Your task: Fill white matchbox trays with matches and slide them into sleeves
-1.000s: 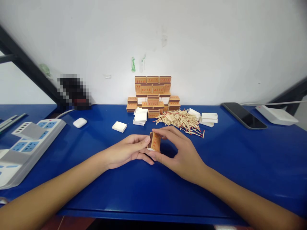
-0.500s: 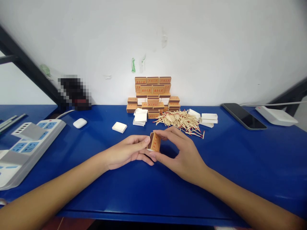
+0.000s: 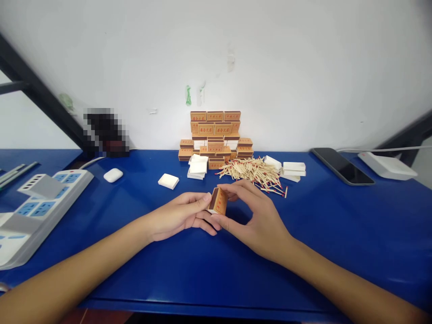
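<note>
Matchbox: you hold one small cardboard matchbox [image 3: 218,201] between both hands, just above the front middle of the table [image 3: 337,225]; it is a tan rectangular box tilted up on edge, with red print on its broad face and a darker narrow side towards your left hand
Left hand: your left hand [image 3: 175,216] has thumb and forefinger pinched narrowly on the box's left end, with the other fingers curled beneath
Right hand: your right hand [image 3: 258,216] grips the right side, thumb low, forefinger arched over the top, and the remaining fingers loosely fanned
Table: smooth blue top with a faint sheen
Matches [image 3: 254,171]: a loose heap of thin pale wooden sticks with red heads, just behind your right hand
Stack of boxes [image 3: 215,135]: matching tan boxes piled like bricks against the white wall
Trays [image 3: 197,166]: shallow white card rectangles, stacked beside the heap
Power strip [image 3: 37,202]: grey-white plastic with blue sockets, far left
Phone [image 3: 342,165]: a flat, glossy black slab, well apart on your right
</note>
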The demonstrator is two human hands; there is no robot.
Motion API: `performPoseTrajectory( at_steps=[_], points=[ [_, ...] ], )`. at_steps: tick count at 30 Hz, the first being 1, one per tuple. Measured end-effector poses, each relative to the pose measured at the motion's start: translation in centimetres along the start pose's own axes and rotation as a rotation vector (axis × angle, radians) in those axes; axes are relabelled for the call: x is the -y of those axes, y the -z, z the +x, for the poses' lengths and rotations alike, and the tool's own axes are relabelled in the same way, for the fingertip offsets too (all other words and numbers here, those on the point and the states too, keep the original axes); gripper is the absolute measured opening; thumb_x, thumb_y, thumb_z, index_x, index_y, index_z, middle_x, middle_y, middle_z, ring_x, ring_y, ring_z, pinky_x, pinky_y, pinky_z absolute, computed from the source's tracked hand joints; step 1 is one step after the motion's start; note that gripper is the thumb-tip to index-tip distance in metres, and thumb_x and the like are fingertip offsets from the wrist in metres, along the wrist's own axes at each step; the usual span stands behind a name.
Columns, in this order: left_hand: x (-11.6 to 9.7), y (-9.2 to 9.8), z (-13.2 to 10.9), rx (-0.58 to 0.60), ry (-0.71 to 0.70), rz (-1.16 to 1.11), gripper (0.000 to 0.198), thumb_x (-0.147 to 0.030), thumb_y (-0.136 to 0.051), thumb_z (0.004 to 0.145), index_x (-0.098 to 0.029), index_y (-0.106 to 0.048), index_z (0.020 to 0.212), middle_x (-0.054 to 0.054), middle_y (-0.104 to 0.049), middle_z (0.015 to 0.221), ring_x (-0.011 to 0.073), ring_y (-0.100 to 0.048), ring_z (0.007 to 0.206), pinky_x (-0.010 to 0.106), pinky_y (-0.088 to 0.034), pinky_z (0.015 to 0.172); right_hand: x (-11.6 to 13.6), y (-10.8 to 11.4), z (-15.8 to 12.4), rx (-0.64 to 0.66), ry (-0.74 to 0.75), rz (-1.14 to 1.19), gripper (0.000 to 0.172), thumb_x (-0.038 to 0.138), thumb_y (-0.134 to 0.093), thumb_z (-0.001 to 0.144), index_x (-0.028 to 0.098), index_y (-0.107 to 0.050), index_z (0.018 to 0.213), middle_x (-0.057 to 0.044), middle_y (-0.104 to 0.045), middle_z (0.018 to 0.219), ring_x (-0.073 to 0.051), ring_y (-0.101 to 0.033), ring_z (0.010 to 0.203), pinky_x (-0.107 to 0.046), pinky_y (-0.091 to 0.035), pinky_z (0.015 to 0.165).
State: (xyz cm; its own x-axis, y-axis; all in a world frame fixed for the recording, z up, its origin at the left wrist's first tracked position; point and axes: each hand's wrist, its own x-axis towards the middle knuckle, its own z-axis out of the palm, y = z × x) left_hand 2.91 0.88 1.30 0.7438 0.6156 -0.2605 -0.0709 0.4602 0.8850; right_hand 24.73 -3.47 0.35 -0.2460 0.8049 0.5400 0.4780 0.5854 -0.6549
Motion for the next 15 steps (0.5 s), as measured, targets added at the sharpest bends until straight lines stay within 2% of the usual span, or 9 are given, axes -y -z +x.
performPoseTrajectory(
  at_steps=[8, 15],
  points=[
    [-0.04, 0.0, -0.05, 0.02, -0.008, 0.016, 0.039, -0.05, -0.069, 0.1, -0.011, -0.071, 0.108, 0.014, -0.076, 0.099, 0.0216, -0.076, 0.09, 0.035, -0.063, 0.087, -0.11, -0.12, -0.05, -0.005, 0.009, 0.001, 0.044, 0.034, -0.078, 0.092, 0.027, -0.064, 0.133, -0.01, -0.068, 0.122, -0.026, -0.068, 0.109, -0.047, -0.061, 0.093],
    [0.12, 0.26, -0.01, 0.021, -0.006, -0.005, 0.042, -0.05, -0.07, 0.099, -0.011, -0.071, 0.113, 0.014, -0.078, 0.098, 0.0211, -0.077, 0.09, 0.035, -0.062, 0.087, -0.55, -0.08, -0.1, 0.017, -0.001, 0.0, 0.046, 0.031, -0.081, 0.091, 0.028, -0.063, 0.133, -0.009, -0.068, 0.124, -0.025, -0.068, 0.11, -0.047, -0.061, 0.094]
  ],
)
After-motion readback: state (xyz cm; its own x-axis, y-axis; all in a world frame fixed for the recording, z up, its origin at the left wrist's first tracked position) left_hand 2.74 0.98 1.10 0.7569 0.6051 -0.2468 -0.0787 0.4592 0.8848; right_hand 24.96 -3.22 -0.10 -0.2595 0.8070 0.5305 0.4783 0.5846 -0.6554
